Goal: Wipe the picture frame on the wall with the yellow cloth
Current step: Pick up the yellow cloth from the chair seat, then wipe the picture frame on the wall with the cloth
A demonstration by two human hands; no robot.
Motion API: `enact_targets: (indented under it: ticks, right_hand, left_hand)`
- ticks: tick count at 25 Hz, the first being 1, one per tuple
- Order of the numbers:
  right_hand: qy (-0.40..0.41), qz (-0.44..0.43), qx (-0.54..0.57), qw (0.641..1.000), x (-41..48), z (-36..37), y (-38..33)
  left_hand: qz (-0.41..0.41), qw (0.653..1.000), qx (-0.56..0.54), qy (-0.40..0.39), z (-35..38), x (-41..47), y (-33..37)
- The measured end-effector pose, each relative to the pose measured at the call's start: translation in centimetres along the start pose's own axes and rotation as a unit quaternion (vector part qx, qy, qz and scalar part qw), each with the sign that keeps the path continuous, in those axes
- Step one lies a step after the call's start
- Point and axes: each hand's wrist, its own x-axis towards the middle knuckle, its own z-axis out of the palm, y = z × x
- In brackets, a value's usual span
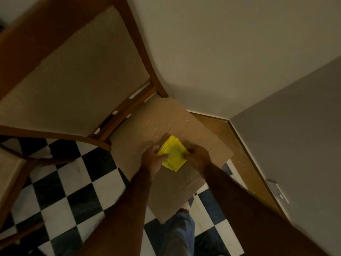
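A folded yellow cloth (173, 154) is held just above the beige seat of a wooden chair (166, 122), low in the middle of the view. My left hand (152, 159) grips the cloth's left edge. My right hand (198, 157) pinches its right edge. Both forearms reach in from the bottom of the view. No picture frame is in view; only bare wall (230, 52) shows above the chair.
The chair's padded backrest (73, 71) fills the upper left. A second wooden chair (13, 172) stands at the left edge. The floor (77, 191) is black-and-white checkered tile. A brown skirting (245, 157) and a wall socket (276, 189) run along the right wall.
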Motion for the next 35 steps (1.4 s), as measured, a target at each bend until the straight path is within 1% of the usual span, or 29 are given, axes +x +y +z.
enact_targets:
  ticks: [2,5,9,11,13,15,19,22,25,30,35]
  right_hand:
    - [0.035,-0.009,0.036,0.999,-1.7,-2.3,-1.5]
    - [0.071,-0.043,0.075,0.994,-4.8,-6.7,-4.3]
    - [0.105,-0.099,0.092,0.985,-10.5,-12.7,-8.7]
    - [0.136,-0.117,0.088,0.980,-13.6,-15.6,-10.6]
    - [0.164,-0.144,0.084,0.972,-16.8,-18.6,-12.1]
    - [0.182,-0.165,0.087,0.965,-19.9,-21.3,-13.3]
    - [0.220,-0.194,0.109,0.950,-26.3,-26.7,-15.5]
    - [0.264,-0.223,0.127,0.930,-32.4,-31.0,-17.0]
    - [0.304,-0.253,0.109,0.912,-39.3,-34.9,-18.2]
    - [0.359,-0.296,0.075,0.882,-49.4,-40.4,-19.0]
    - [0.434,-0.325,0.062,0.838,-59.1,-45.0,-19.0]
  left_hand:
    - [0.020,0.999,-0.041,-0.014,-0.9,-1.5,2.5]
    - [0.071,0.993,-0.092,-0.014,-2.3,-3.8,7.2]
    - [0.149,0.983,-0.107,-0.023,-4.3,-7.6,14.3]
    - [0.187,0.975,-0.119,-0.030,-5.0,-9.6,17.8]
    - [0.236,0.963,-0.120,-0.059,-5.3,-11.8,21.3]
    - [0.269,0.952,-0.122,-0.079,-5.3,-14.1,24.3]
    - [0.316,0.933,-0.151,-0.077,-5.4,-18.5,30.0]
    - [0.378,0.911,-0.151,-0.075,-5.5,-22.9,34.8]
    - [0.433,0.884,-0.160,-0.074,-5.5,-28.1,39.8]
    - [0.492,0.847,-0.177,-0.096,-5.0,-35.9,46.9]
    - [0.561,0.798,-0.185,-0.118,-4.2,-44.4,53.6]
